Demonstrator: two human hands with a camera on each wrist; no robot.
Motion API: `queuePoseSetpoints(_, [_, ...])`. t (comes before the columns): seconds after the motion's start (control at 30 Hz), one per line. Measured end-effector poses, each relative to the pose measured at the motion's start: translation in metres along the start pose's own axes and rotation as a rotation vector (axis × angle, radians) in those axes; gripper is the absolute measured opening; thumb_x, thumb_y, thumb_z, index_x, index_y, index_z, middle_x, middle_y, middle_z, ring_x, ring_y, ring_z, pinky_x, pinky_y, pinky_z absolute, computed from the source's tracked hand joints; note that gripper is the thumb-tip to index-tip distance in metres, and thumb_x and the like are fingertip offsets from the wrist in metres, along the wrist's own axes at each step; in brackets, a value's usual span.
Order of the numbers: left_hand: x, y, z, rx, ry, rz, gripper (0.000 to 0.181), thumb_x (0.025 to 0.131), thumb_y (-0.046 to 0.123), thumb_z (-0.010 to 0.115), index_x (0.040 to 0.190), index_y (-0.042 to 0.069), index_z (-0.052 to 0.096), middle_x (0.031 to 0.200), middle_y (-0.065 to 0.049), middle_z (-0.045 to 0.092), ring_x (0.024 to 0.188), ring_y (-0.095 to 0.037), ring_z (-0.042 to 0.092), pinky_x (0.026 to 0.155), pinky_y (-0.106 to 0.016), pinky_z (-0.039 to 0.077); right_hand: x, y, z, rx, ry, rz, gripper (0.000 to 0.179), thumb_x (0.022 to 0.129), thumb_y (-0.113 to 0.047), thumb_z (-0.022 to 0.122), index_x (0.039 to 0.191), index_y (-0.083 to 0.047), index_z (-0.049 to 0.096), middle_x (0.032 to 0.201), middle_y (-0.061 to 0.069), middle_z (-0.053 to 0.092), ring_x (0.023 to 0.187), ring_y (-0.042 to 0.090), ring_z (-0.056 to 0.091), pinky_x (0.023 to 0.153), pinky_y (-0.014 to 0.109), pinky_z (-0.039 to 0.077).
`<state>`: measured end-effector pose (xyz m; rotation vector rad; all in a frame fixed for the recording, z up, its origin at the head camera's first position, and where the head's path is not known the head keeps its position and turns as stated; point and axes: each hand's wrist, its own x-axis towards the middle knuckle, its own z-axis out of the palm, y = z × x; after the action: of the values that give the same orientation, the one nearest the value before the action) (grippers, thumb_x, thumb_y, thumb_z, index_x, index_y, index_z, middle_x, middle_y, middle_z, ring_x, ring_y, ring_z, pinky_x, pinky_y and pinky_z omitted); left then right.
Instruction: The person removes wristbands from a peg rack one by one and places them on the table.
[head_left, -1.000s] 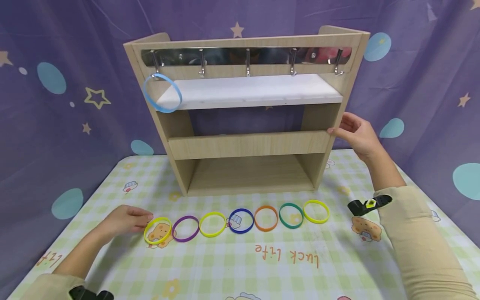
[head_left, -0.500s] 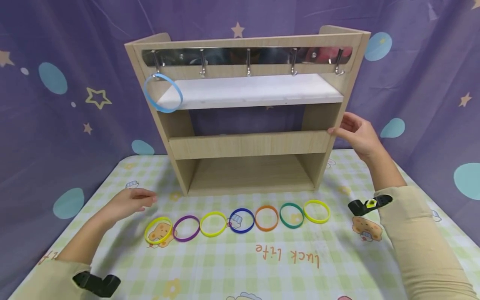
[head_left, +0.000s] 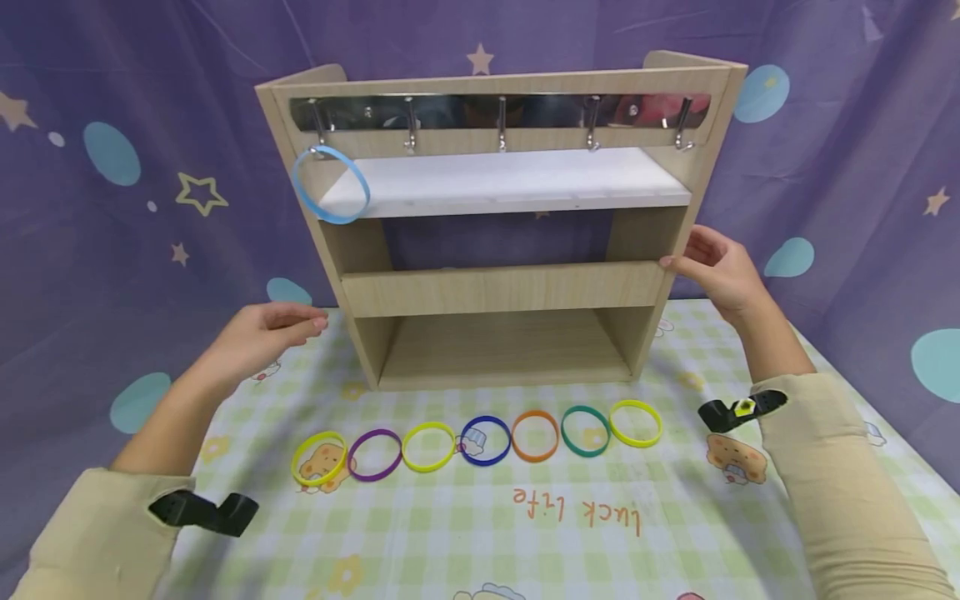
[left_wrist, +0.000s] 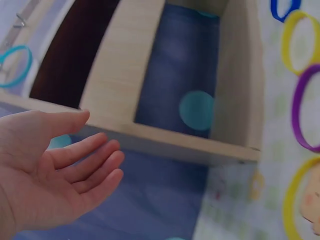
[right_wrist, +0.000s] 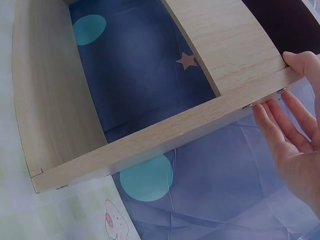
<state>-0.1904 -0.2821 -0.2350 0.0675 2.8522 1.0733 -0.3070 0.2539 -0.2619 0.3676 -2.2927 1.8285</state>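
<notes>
While I stand at the table, here's the lot, big to small:
Table [head_left: 675, 533]: checked cloth, carries everything.
Shelf unit [head_left: 502, 287]: wooden, upright at table's far edge, centred; row of metal hooks [head_left: 502, 133] under its top.
My right hand [head_left: 716, 271]: fingers straight, thumb on the unit's front right edge, palm along its right side panel.
My left hand [head_left: 258, 337]: fingers relaxed & apart, holding nothing, in the air just beside the unit's left side panel, not touching.
Blue ring [head_left: 331, 185]: hangs on the leftmost hook.
Rings [head_left: 480, 437]: seven in a row near the table's middle, in front of the unit, touching neighbours; yellow ring [head_left: 318, 458] at the left end is closest to my left hand.
</notes>
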Motion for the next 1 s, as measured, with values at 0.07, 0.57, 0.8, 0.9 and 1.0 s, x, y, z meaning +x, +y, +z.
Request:
queuePoseSetpoints(0.07, [0.001,0.01,-0.003,0.008,0.025,0.021,0.059,0.098,0.051,0.045,0.139,0.008,0.048,0.141,-0.023,0.051,0.128,-0.04,0.049,0.088,-0.05,0.053,0.001,0.001,-0.001,0.02,-0.003,-0.005,0.049,0.085,-0.01,0.072,0.131,-0.012,0.052,0.101,-0.023,0.063,0.095,-0.007,0.06,0.078,0.004,0.05])
queuePoseSetpoints(0.57, [0.003,0.055,-0.021,-0.066,0.227,0.098,0.054,0.094,0.05,0.054,0.129,0.009,0.057,0.088,0.036,0.06,0.084,0.014,0.058,0.08,-0.013,0.048,0.004,0.003,-0.002,0.122,-0.019,-0.03,0.04,0.082,-0.002,0.072,0.115,-0.022,0.061,0.097,-0.02,0.067,0.09,-0.005,0.063,0.076,0.007,0.052])
queuePoseSetpoints(0.8, [0.005,0.067,-0.023,-0.267,0.295,0.179,0.037,0.095,0.033,0.059,0.12,0.006,0.059,0.084,0.03,0.066,0.083,0.01,0.064,0.075,-0.007,0.053,0.006,0.004,-0.003,0.101,-0.025,-0.015,0.043,0.082,-0.003,0.073,0.119,-0.021,0.059,0.098,-0.022,0.066,0.093,-0.006,0.062,0.078,0.006,0.051])
queuePoseSetpoints(0.9, [0.005,0.072,-0.024,-0.448,0.303,0.224,0.027,0.092,0.026,0.064,0.113,0.008,0.062,0.085,0.022,0.07,0.084,0.005,0.067,0.075,-0.009,0.056,0.006,0.004,-0.004,0.117,-0.033,-0.014,0.042,0.082,-0.002,0.073,0.117,-0.022,0.06,0.099,-0.021,0.067,0.093,-0.006,0.063,0.078,0.006,0.051])
queuePoseSetpoints(1.0, [0.006,0.076,-0.025,-0.646,0.296,0.277,0.023,0.088,0.018,0.07,0.107,0.008,0.064,0.087,0.012,0.074,0.085,-0.002,0.069,0.076,-0.012,0.058,0.007,0.004,-0.004,0.118,-0.033,-0.013,0.042,0.082,-0.002,0.073,0.117,-0.022,0.06,0.099,-0.021,0.067,0.093,-0.006,0.063,0.078,0.006,0.051])
